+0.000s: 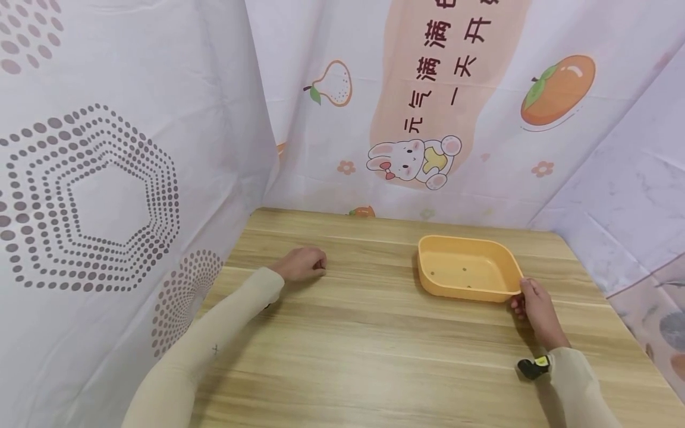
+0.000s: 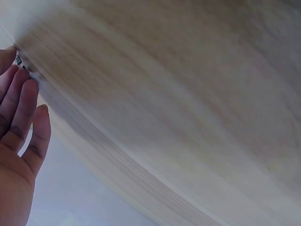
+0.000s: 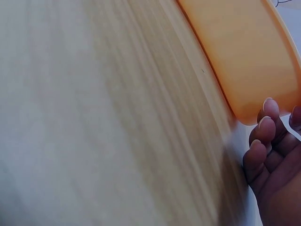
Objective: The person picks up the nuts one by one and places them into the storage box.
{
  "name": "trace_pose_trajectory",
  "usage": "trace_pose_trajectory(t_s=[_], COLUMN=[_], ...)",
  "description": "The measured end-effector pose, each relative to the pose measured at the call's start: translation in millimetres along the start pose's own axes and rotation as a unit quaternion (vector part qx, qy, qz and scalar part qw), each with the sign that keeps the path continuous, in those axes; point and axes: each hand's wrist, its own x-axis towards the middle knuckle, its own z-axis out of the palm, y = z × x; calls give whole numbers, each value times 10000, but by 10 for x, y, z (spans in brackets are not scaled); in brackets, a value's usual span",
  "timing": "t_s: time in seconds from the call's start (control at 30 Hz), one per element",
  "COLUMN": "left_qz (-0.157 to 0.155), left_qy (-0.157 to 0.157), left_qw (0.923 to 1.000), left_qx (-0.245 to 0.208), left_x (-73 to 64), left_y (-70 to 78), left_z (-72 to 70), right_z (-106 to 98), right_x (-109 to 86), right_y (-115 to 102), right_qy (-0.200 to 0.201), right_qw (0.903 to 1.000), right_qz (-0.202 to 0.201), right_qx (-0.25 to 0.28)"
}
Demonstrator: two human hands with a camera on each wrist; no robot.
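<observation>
A yellow-orange plastic tray (image 1: 471, 295) with rounded corners and small holes in its bottom sits on the right half of the wooden table. At its near right corner, my right hand (image 1: 540, 312) grips the rim, thumb on top and fingers below. The right wrist view shows the fingertips (image 3: 265, 125) against the tray's outer wall (image 3: 254, 70). My left hand (image 1: 301, 264) rests low over the table's left side, fingers loosely curled, apart from the tray. In the left wrist view, a tiny dark shape shows beside the left fingertips (image 2: 29, 89); nothing is visibly held.
The wood-grain table (image 1: 342, 356) extends under both arms. A patterned white curtain (image 1: 128, 208) hangs along the left, and a printed cloth (image 1: 332, 142) with fruit and a rabbit hangs at the back edge. A black device (image 1: 533, 368) is strapped at the right wrist.
</observation>
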Motion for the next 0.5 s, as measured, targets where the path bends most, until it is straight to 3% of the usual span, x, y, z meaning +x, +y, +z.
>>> trace_pose_trajectory(t_s=[0.5], left_qz=[-34], left_qy=[-12], left_qw=[9999], left_qx=[124], left_x=[4], left_y=[13], left_z=[-7], right_z=[3], right_x=[7], right_y=[5], right_qy=[12], right_qw=[10000], right_qz=[-58], right_qx=[-14])
